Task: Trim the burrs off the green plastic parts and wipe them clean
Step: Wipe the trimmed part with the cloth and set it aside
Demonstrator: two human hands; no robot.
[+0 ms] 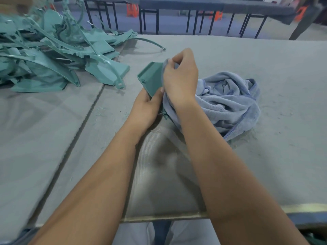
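1. grey felt-covered counter (247,55) fills most of the view; a dark seam (83,121) runs through it on the left.
2. worn yellowish front edge (159,217) of the counter at the bottom.
3. beyond it, a row of grey-topped tables (177,4) on black metal legs (157,20).
4. orange stools (131,9) stand under those tables; another orange one (300,13) far right, blurred.
5. greyish-blue floor (173,25) between the legs.
6. even, soft light, with soft shadows on the counter.
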